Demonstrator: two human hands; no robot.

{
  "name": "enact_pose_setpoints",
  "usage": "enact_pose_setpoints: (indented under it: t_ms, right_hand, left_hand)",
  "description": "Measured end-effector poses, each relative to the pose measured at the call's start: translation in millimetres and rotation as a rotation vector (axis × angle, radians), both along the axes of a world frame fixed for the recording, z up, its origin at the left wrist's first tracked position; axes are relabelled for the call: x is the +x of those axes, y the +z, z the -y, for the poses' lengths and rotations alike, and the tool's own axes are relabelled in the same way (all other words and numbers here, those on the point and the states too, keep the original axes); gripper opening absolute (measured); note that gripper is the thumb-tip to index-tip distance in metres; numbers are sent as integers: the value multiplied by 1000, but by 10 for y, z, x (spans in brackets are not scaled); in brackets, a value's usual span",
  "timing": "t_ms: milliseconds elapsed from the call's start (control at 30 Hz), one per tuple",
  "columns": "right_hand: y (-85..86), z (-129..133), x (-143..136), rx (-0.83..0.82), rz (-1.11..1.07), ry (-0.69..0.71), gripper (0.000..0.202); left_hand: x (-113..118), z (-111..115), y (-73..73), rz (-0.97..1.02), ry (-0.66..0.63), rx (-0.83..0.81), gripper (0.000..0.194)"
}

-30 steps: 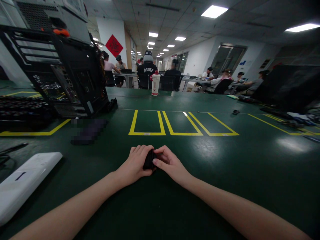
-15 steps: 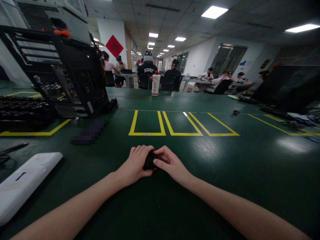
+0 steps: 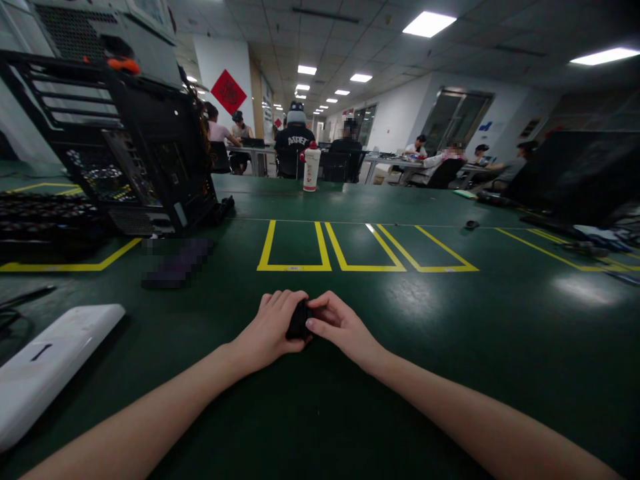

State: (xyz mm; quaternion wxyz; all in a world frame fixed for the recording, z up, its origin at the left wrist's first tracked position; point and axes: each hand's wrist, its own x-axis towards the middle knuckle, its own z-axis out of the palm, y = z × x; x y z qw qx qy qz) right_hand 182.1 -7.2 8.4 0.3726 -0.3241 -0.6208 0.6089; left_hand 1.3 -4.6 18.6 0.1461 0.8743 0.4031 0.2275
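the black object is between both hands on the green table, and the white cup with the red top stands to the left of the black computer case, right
Not quite: in the head view, the white cup with the red top stands to the right of the black computer case. The rest holds.

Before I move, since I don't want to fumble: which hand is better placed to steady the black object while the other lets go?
Probably the left hand: it curls around the black object; the right hand has only fingertips at its side.
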Motion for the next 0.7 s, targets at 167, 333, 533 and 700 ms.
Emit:
enact_pose_setpoints:
  t_ms: [167, 333, 533, 700]
  right_hand:
    - [10, -9, -9, -7, 47, -34, 29]
    - [-23, -15, 10, 53, 52, 10, 32]
    - [-6, -1, -4, 22, 18, -2, 23]
    - [3, -1, 2, 11, 79, -12, 30]
  left_hand:
    - [1, 2, 5, -2, 0, -4, 48]
    - [7, -5, -10, -18, 9, 9, 55]
    - [6, 0, 5, -9, 2, -8, 50]
    - [-3, 5, 18, -6, 1, -27, 49]
